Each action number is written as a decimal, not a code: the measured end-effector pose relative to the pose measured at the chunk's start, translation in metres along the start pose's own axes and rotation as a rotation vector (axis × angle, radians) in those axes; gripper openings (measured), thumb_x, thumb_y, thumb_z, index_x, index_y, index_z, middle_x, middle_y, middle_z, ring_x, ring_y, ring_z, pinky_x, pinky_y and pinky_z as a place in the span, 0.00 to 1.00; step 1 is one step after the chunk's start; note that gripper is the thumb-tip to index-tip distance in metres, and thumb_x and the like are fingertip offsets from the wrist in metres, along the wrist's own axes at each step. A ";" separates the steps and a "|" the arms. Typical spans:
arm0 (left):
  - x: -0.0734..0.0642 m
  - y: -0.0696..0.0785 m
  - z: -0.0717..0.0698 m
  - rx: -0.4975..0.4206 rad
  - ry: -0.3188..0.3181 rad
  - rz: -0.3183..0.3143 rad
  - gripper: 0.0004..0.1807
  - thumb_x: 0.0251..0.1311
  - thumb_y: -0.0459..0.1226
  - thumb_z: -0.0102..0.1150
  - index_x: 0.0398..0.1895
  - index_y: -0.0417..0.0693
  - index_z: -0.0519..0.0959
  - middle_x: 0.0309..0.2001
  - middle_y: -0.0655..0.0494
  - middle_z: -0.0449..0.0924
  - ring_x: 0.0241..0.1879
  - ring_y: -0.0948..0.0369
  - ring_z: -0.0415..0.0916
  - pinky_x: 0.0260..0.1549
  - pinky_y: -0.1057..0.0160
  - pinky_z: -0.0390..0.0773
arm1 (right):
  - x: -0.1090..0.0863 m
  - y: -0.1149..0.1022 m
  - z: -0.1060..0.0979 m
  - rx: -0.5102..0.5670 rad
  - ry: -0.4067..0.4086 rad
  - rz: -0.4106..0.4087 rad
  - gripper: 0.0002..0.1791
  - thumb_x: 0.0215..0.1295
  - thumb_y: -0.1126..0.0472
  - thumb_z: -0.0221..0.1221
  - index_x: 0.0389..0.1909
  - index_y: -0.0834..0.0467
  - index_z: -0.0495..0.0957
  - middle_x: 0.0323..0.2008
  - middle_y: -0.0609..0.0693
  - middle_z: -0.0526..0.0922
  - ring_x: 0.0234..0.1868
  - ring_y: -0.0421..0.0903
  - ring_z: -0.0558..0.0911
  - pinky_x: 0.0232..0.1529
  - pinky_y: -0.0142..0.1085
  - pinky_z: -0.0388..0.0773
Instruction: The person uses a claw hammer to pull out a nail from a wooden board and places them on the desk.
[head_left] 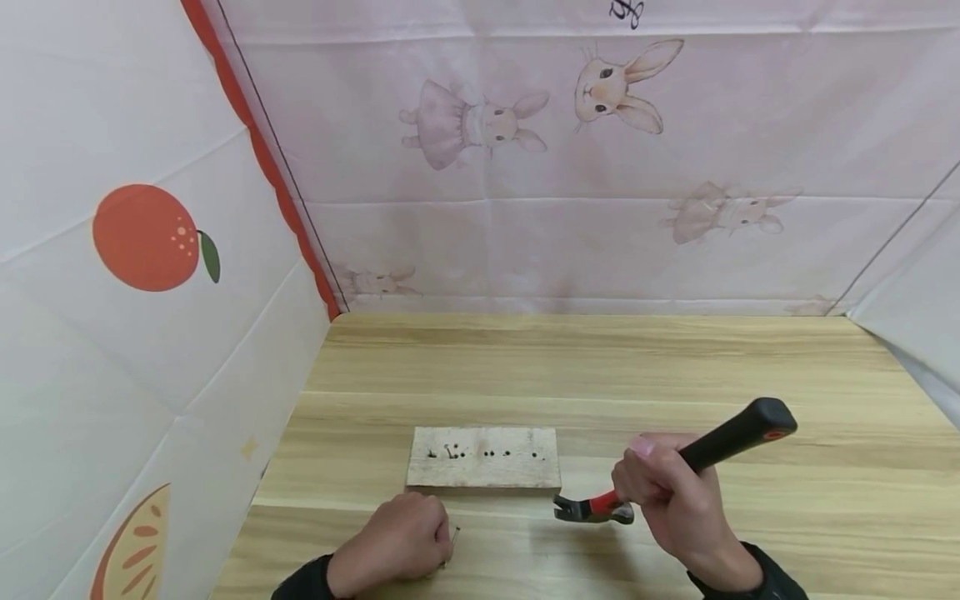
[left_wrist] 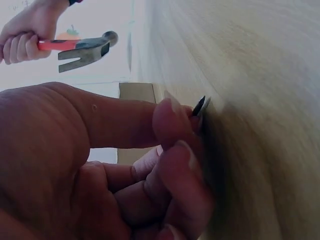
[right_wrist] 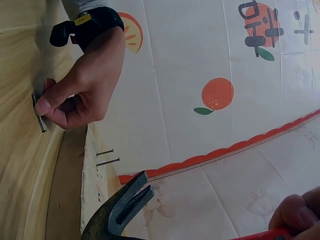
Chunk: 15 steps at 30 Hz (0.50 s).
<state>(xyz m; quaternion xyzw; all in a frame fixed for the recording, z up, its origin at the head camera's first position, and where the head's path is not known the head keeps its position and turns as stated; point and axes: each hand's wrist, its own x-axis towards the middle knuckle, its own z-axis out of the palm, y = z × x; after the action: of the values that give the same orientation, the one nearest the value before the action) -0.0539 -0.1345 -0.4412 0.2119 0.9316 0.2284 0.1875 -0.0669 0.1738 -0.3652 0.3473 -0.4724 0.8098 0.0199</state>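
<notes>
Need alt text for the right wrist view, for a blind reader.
The left hand pinches a nail beside a wood-grain tabletop. In the foreground, the right hand grips a claw hammer; two nails jut from a wooden board.

We see a pale wooden table (head_left: 600, 358), its yellow-brown grain running side to side; directly on it we find a rectangular board (head_left: 480, 472) lying flat, long edges along the grain, dark holes dotting its top.

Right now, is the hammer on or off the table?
Off: the right hand holds the hammer up, and the left wrist view shows a gap between its head and the table.
</notes>
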 end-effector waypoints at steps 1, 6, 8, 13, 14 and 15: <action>0.000 0.000 0.001 -0.002 -0.002 0.002 0.19 0.43 0.32 0.57 0.02 0.57 0.66 0.07 0.72 0.57 0.10 0.69 0.55 0.10 0.70 0.55 | 0.000 0.000 0.000 -0.003 0.003 0.002 0.22 0.59 0.82 0.24 0.14 0.57 0.51 0.13 0.47 0.51 0.10 0.41 0.54 0.08 0.36 0.50; 0.000 0.000 0.002 -0.021 -0.003 0.012 0.19 0.43 0.31 0.58 0.03 0.58 0.69 0.08 0.72 0.62 0.11 0.70 0.57 0.10 0.71 0.58 | -0.001 0.001 -0.001 -0.018 0.013 0.010 0.22 0.60 0.82 0.25 0.14 0.57 0.51 0.13 0.47 0.51 0.10 0.41 0.54 0.08 0.36 0.51; -0.001 0.001 0.000 -0.032 -0.002 0.012 0.18 0.45 0.32 0.59 0.04 0.59 0.70 0.08 0.72 0.63 0.11 0.70 0.58 0.11 0.71 0.60 | -0.001 0.001 -0.001 -0.025 0.015 0.013 0.22 0.60 0.82 0.24 0.14 0.57 0.51 0.12 0.47 0.51 0.10 0.41 0.54 0.08 0.36 0.51; -0.003 0.003 -0.015 -0.112 0.012 0.011 0.15 0.53 0.37 0.61 0.11 0.59 0.75 0.09 0.71 0.68 0.11 0.69 0.63 0.13 0.70 0.65 | 0.001 0.000 -0.002 -0.027 0.009 0.008 0.22 0.59 0.82 0.24 0.13 0.57 0.51 0.12 0.47 0.51 0.10 0.42 0.53 0.08 0.36 0.50; -0.002 0.002 -0.020 -0.141 0.015 0.018 0.13 0.54 0.38 0.62 0.14 0.59 0.77 0.11 0.71 0.70 0.12 0.69 0.65 0.13 0.70 0.66 | 0.003 0.000 -0.002 -0.026 0.007 0.006 0.22 0.59 0.82 0.24 0.13 0.57 0.51 0.12 0.47 0.51 0.10 0.42 0.53 0.08 0.36 0.50; -0.002 0.002 -0.025 -0.170 0.023 0.027 0.10 0.54 0.39 0.63 0.17 0.58 0.78 0.13 0.70 0.72 0.14 0.69 0.67 0.14 0.70 0.68 | 0.004 0.000 -0.002 -0.023 0.005 0.004 0.22 0.59 0.82 0.25 0.14 0.57 0.51 0.12 0.47 0.51 0.10 0.42 0.53 0.08 0.36 0.50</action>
<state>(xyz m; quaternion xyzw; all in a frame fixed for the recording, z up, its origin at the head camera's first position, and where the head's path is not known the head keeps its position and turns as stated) -0.0632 -0.1426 -0.4194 0.2049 0.9081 0.3114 0.1908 -0.0717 0.1743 -0.3636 0.3441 -0.4823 0.8052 0.0233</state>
